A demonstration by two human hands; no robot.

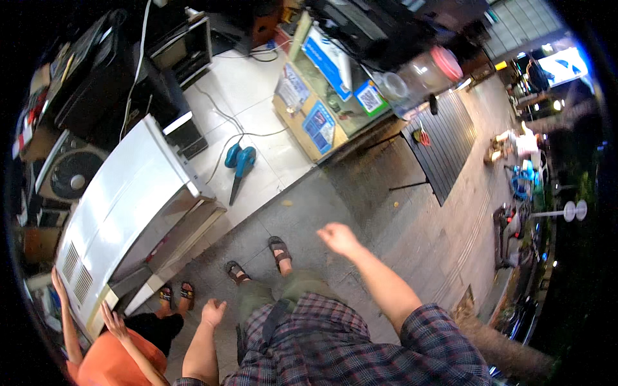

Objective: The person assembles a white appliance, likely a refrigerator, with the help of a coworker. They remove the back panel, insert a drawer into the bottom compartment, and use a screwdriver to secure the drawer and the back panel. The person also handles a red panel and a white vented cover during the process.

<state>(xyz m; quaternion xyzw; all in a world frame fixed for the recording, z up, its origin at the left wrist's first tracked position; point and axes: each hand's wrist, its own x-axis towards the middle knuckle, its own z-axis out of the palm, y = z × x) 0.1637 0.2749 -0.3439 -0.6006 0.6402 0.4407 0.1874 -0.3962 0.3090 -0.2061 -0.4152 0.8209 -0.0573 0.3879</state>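
My left hand (214, 312) hangs low beside my body, its fingers curled in and nothing visible in them. Farther forward and to the right, my right hand (338, 238) is held out over the pavement in a loose fist, also with nothing showing in it. Neither hand touches anything. To the left stands a large white metal appliance casing (132, 186) with slotted vents, tilted toward the doorway. A person in orange (119, 360) has both hands on its near end. Beyond my feet, a blue handheld blower (240, 161) lies on the white tiles.
A display cabinet (302, 116) stands at the doorway, bearing a clear jar with a pink lid (428, 71). Right of it is a dark slatted folding table (444, 148) with red-handled scissors (421, 136). A cord (225, 119) trails across the tiles. Scooters (508, 225) line the street.
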